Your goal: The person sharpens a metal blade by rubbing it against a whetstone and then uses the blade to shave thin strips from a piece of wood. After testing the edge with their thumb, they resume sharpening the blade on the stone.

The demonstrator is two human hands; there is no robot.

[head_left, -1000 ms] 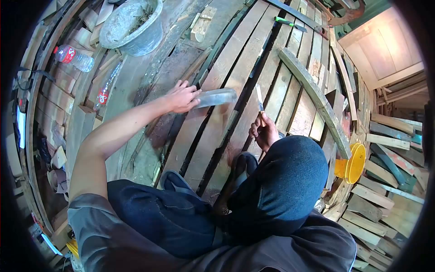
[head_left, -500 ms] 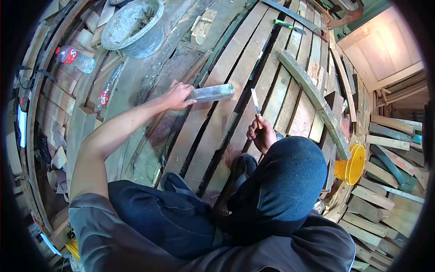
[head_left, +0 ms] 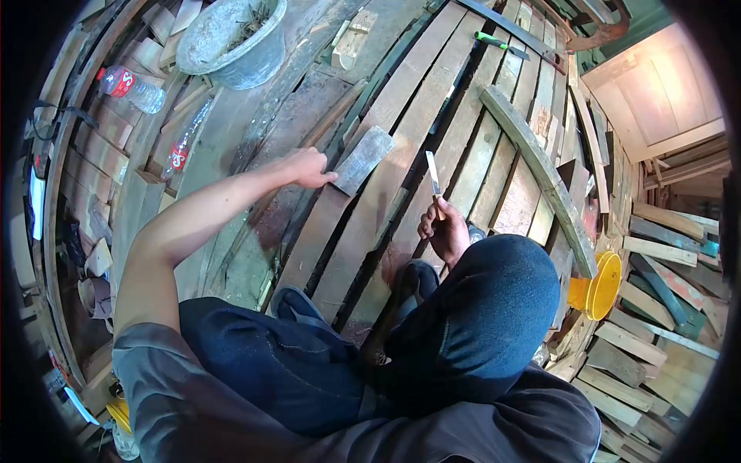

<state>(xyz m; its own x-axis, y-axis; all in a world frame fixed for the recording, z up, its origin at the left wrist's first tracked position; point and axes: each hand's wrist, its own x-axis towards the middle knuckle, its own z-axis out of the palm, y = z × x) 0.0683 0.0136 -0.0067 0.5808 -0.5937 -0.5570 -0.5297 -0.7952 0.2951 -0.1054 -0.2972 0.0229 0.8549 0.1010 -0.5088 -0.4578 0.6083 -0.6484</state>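
right hand: we grip the chisel in a fist by its handle, blade up; thin, stiff, sharp, so we judge the handle safest
left hand: our fingertips pinch 1 end of the flat grey block lying on the planks; it looks heavy, rigid

Bright even daylight, soft shadows, strong fisheye distortion, black vignette at edges.
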